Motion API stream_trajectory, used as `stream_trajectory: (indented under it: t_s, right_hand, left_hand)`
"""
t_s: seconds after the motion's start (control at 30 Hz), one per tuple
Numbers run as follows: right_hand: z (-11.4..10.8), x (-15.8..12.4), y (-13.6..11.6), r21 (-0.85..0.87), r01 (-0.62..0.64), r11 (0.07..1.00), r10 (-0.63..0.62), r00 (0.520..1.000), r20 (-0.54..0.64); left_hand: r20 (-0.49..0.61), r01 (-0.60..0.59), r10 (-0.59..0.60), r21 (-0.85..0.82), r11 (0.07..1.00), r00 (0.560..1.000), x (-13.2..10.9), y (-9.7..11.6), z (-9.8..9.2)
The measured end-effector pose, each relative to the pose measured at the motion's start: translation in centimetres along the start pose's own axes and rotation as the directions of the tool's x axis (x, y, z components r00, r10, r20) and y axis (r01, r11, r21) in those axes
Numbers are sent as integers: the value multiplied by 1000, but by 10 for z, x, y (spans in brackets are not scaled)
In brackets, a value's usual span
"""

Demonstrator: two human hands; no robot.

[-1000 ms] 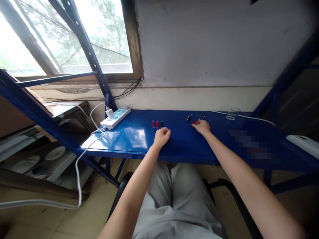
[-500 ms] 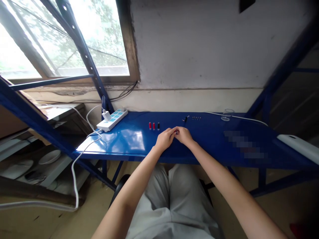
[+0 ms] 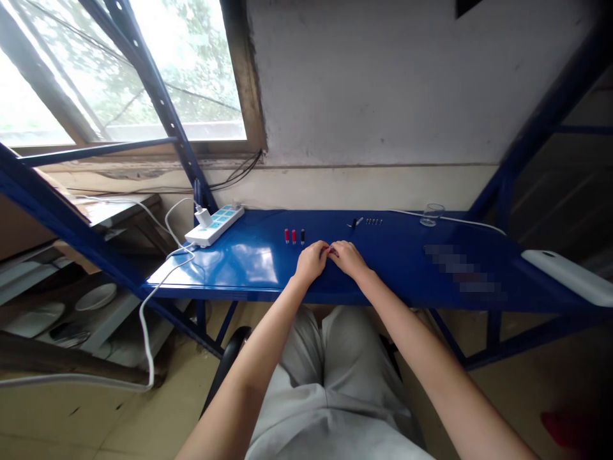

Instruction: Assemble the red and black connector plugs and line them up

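My left hand (image 3: 311,262) and my right hand (image 3: 347,257) meet over the near half of the blue table, fingertips pinched together. Between them shows a bit of a small red piece (image 3: 330,251); the fingers cover most of it, so its kind is unclear. Beyond my left hand, two small red cylinders with metallic ends (image 3: 290,236) stand in a row with a similar black cylinder (image 3: 302,236). Farther back, past my right hand, lies a small dark item with a pale strip (image 3: 355,223). A row of several tiny metal pieces (image 3: 374,222) lies beside it.
A white power strip (image 3: 214,226) with a plugged-in adapter sits at the table's (image 3: 230,271) left end, its cable hanging down. Toward the right are a clear cup (image 3: 431,215), a blurred-out patch and a long white object (image 3: 567,278). Blue frame posts flank the table.
Both hands have shifted slightly and turned around the small piece, and more of its red colour shows now. The camera view has moved a little. Items on the table lie as before.
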State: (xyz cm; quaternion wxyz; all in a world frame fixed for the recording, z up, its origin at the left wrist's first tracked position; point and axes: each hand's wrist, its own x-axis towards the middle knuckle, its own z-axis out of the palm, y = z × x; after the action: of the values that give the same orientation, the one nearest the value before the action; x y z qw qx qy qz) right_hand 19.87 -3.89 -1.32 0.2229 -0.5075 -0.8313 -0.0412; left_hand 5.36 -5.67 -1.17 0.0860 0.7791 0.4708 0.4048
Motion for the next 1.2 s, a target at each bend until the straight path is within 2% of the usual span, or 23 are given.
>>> stream_trajectory:
  t_s: [0.17, 0.3, 0.4, 0.67, 0.8, 1.2]
  right_hand:
    - [-2, -1, 1, 166, 30, 986, -20, 998, -65]
    - [-5, -5, 3, 204, -103, 974, 124, 988, -95]
    - [-6, -7, 4, 191, -138, 972, 156, 984, -81]
    - [-5, -8, 4, 156, -108, 982, 122, 989, -84]
    - [-3, -8, 5, 135, -124, 983, 135, 988, -77]
    - [-7, -9, 4, 107, -155, 982, 163, 984, -76]
  left_hand:
    - [-126, 86, -101, -117, 989, 987, 0, -7, 1]
    - [-190, 147, -208, -292, 945, 960, -1, -11, -2]
    - [-196, 162, -251, -383, 909, 948, -1, -10, -4]
    - [-185, 132, -234, -443, 887, 954, -2, -5, -6]
    - [-160, 146, -239, -445, 884, 958, -2, -5, -6]
    - [-177, 125, -231, -465, 877, 957, -2, -4, -7]
